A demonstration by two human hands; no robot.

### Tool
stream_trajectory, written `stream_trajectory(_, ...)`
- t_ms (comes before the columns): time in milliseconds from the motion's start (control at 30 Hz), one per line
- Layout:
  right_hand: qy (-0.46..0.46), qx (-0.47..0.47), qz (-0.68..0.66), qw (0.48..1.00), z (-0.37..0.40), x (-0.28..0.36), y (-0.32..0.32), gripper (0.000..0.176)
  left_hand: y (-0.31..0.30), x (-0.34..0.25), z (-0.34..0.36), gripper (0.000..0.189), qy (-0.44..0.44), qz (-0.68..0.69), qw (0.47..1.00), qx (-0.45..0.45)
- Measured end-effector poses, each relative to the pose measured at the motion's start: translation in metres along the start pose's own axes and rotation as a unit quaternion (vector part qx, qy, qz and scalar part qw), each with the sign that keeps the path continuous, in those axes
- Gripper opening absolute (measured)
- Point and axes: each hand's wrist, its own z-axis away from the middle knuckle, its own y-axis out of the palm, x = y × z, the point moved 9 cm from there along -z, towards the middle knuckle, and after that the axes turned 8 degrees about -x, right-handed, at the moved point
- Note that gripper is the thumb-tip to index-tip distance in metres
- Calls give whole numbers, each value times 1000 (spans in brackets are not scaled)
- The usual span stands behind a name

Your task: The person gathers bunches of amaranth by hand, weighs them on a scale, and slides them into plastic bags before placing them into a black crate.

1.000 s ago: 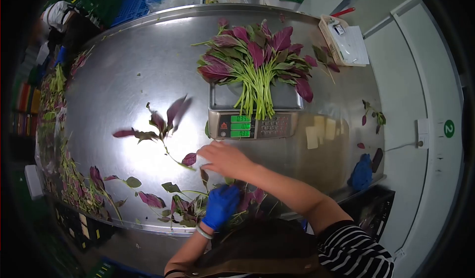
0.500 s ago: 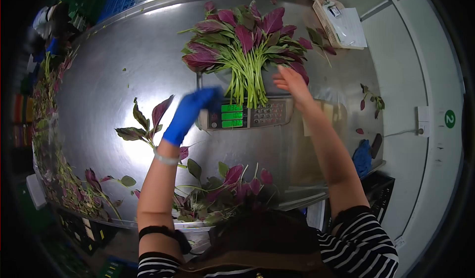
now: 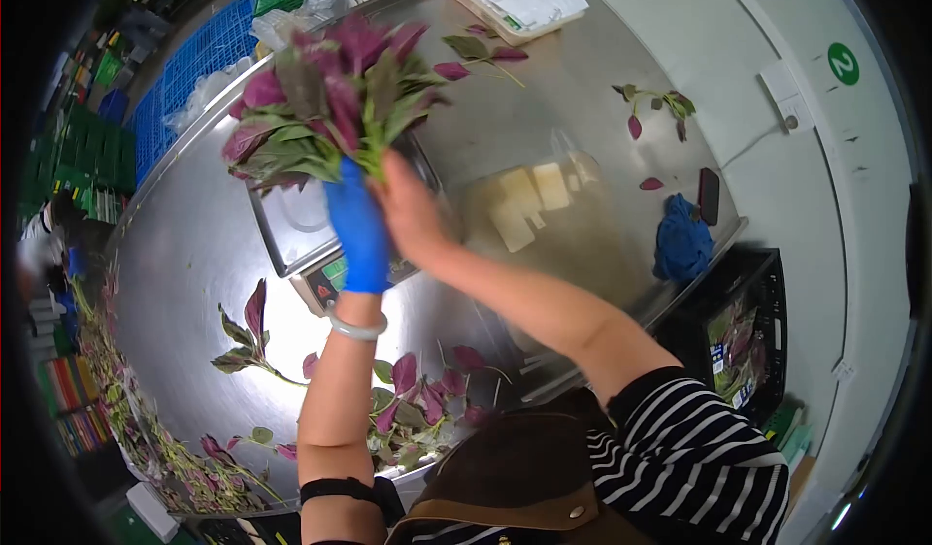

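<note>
A bunch of purple-and-green leafy amaranth (image 3: 335,99) is lifted over the digital scale. My left hand (image 3: 357,230), in a blue glove, is closed around its stems from below. Pressed against the stems on the right side is my bare right hand (image 3: 410,207), slightly blurred; its fingers are partly hidden. Beneath them the scale's metal pan (image 3: 282,230) shows, and my left hand and forearm cover much of the display and keypad. A loose sprig (image 3: 254,336) lies left of my left wrist, and several loose leafy stems (image 3: 422,399) lie near the front edge.
A basket with papers (image 3: 519,1) stands at the far edge. Clear plastic bags (image 3: 524,205) lie right of the scale. A blue glove (image 3: 682,239) and a phone (image 3: 710,196) are by the right edge. Trimmings (image 3: 184,458) line the left edge; a black crate (image 3: 757,341) stands below right.
The bunch has been lifted off the scale, and both hands have come together on its stems. The view has turned to the right.
</note>
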Motion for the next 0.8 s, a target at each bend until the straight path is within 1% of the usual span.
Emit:
stream_trajectory(33, -17, -21, 0, 1000, 6, 5, -33, 30, 20, -12, 29, 33, 50, -21, 998, 36)
stream_trajectory(67, -36, -41, 0, 998, 12, 12, -67, 29, 37, -14, 57, 34, 42, -28, 999, 7)
stream_trajectory(100, -56, -72, 8, 996, 21, 17, -100, 26, 62, -29, 86, 33, 72, -4, 997, 18)
stream_trajectory(133, -78, -101, 17, 992, 31, 19, -134, 23, 78, -8, 108, 30, 57, -49, 997, 36)
stream_trajectory(167, -40, -89, 35, 995, 43, 6, -161, 21, 97, -13, 137, 26, 51, -5, 998, 43)
stream_trajectory(200, 1, -77, 54, 996, 60, -13, -188, 18, 110, 13, 163, 23, 20, 4, 999, 50)
stream_trajectory(233, 47, -73, 75, 993, 81, -44, -213, 17, 119, 33, 188, 22, 96, -36, 993, 51)
stream_trajectory(267, 93, -68, 96, 989, 102, -79, -235, 15, 125, 75, 209, 24, 31, -53, 996, 66)
stream_trajectory(300, 146, -40, 88, 985, 122, -111, -252, 19, 131, 117, 231, 28, -33, -71, 994, 80)
stream_trajectory(333, 202, -11, 79, 976, 145, -142, -263, 22, 132, 162, 246, 31, -82, -118, 985, 95)
stream_trajectory(400, 267, 21, 78, 960, 187, -196, -280, 27, 123, 239, 274, 38, -129, -200, 963, 123)
stream_trajectory(433, 295, 38, 75, 952, 205, -222, -285, 30, 117, 261, 284, 40, -125, -235, 954, 137)
stream_trajectory(467, 266, 18, 43, 963, 208, -222, -286, 31, 118, 265, 289, 42, -120, -269, 944, 150)
stream_trajectory(500, 289, 37, 58, 955, 214, -232, -290, 34, 116, 271, 295, 42, -156, -240, 950, 123)
stream_trajectory(533, 315, 55, 72, 945, 214, -226, -293, 38, 119, 268, 298, 42, -194, -193, 954, 122)
stream_trajectory(600, 338, 91, 59, 935, 220, -227, -296, 38, 118, 257, 297, 43, -266, -98, 951, 120)
stream_trajectory(633, 342, 109, 52, 932, 216, -228, -296, 39, 108, 264, 300, 45, -305, -62, 942, 123)
stream_trajectory(667, 358, 98, 46, 928, 216, -225, -306, 39, 102, 240, 299, 46, -302, -45, 944, 125)
stream_trajectory(733, 390, 81, 37, 917, 220, -218, -342, 39, 67, 207, 307, 46, -333, -70, 938, 69)
stream_trajectory(800, 380, 99, 146, 908, 221, -234, -392, 38, 9, 222, 302, 37, -272, -96, 957, -5)
